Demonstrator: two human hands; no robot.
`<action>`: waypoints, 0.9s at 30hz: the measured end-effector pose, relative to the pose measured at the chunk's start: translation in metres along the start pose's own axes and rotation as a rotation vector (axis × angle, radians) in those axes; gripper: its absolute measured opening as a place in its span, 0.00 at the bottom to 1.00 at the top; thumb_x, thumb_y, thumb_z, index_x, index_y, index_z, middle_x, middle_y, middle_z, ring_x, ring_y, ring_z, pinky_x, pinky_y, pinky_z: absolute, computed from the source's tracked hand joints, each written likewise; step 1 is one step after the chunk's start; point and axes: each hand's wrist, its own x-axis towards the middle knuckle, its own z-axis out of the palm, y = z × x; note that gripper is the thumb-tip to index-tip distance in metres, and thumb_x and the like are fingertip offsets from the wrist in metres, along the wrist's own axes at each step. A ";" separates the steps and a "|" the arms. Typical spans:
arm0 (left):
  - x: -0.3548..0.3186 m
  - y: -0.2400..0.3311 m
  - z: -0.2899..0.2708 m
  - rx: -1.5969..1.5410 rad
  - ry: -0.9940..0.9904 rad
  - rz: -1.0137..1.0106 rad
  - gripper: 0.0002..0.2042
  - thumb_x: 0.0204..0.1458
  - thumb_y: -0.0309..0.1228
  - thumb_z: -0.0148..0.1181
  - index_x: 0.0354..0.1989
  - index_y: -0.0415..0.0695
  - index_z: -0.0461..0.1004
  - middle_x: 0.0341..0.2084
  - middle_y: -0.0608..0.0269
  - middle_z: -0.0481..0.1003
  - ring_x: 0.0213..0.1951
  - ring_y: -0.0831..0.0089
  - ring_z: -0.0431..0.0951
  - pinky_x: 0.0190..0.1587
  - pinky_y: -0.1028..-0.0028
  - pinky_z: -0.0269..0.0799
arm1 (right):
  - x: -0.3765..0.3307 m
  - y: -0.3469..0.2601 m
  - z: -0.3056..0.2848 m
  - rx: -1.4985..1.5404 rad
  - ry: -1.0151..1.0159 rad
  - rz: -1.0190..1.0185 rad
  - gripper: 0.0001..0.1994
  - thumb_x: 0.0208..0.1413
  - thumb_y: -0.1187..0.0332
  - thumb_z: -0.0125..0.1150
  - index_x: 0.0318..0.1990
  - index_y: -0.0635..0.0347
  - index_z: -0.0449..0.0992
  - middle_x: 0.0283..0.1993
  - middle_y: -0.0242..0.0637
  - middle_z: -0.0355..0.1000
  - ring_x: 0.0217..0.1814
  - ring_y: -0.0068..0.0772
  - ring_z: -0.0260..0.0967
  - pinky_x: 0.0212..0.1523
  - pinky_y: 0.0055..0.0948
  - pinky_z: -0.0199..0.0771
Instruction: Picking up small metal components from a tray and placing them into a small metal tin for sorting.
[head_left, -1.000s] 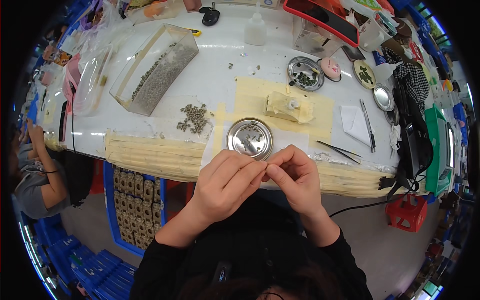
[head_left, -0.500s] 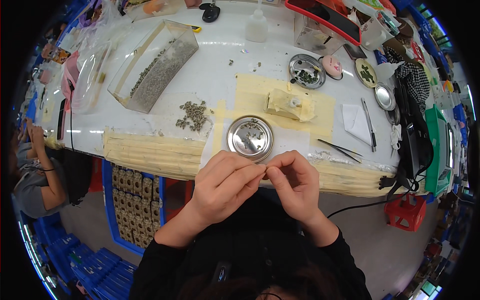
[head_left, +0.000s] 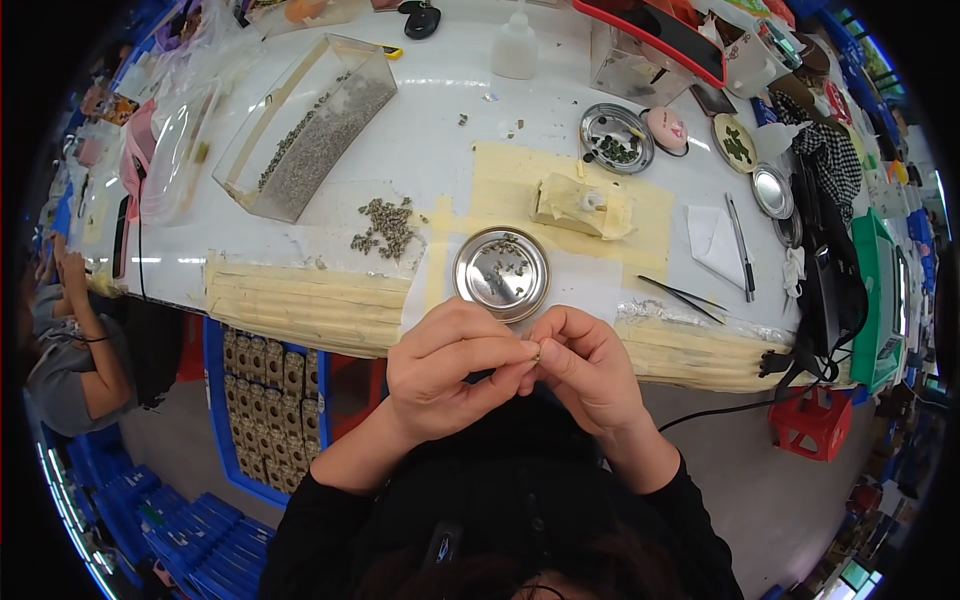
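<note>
My left hand (head_left: pixel 452 368) and my right hand (head_left: pixel 588 372) meet fingertip to fingertip just off the table's near edge. Both are closed in a pinch around one tiny brownish metallic-looking part (head_left: pixel 537 357), mostly covered by the fingers. Right beyond them a round shiny metal dish (head_left: pixel 488 285) holds several small grey-brown parts. A loose pile of similar small parts (head_left: pixel 384 228) lies to the dish's left. Behind the dish stands a block wrapped in yellow tape (head_left: pixel 570 208). Black tweezers (head_left: pixel 682 299) rest to the right of my right hand.
A clear box of small parts (head_left: pixel 310 130) stands far left. At the far right are a metal dish with dark green pieces (head_left: pixel 615 140), a pen-like tool (head_left: pixel 740 245) and folded white paper (head_left: pixel 712 245). A blue tray (head_left: pixel 232 440) sits below the table; a person's arm (head_left: pixel 95 345) shows left.
My fingertips have shifted slightly toward me and the right fingers have turned inward, so a bit of the tiny part shows between them. The things on the table stay put.
</note>
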 end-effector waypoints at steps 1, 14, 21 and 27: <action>-0.001 -0.001 0.000 -0.021 0.001 -0.012 0.12 0.41 0.17 0.70 0.36 0.40 0.81 0.29 0.62 0.77 0.29 0.69 0.76 0.31 0.74 0.71 | 0.000 0.000 0.000 -0.003 0.003 -0.004 0.06 0.64 0.70 0.58 0.40 0.64 0.73 0.35 0.34 0.75 0.36 0.23 0.76 0.41 0.23 0.77; 0.001 0.007 -0.002 0.247 -0.014 0.085 0.14 0.37 0.17 0.70 0.35 0.39 0.80 0.28 0.62 0.77 0.28 0.66 0.77 0.30 0.73 0.72 | -0.005 0.004 0.005 -0.261 0.050 -0.223 0.04 0.64 0.74 0.56 0.42 0.66 0.71 0.37 0.36 0.75 0.40 0.23 0.75 0.44 0.23 0.76; 0.004 0.011 -0.002 0.366 -0.059 0.100 0.14 0.38 0.16 0.70 0.35 0.38 0.79 0.28 0.60 0.77 0.27 0.66 0.76 0.28 0.72 0.70 | -0.003 0.010 0.012 -0.295 0.142 -0.358 0.05 0.60 0.79 0.59 0.42 0.67 0.72 0.38 0.38 0.77 0.40 0.24 0.75 0.44 0.23 0.76; 0.002 0.009 0.000 0.442 -0.073 0.079 0.14 0.37 0.17 0.69 0.37 0.36 0.78 0.29 0.60 0.75 0.29 0.63 0.77 0.30 0.70 0.73 | -0.002 0.010 0.007 -1.127 0.236 -0.760 0.04 0.56 0.80 0.62 0.38 0.70 0.77 0.36 0.40 0.79 0.36 0.23 0.77 0.41 0.23 0.77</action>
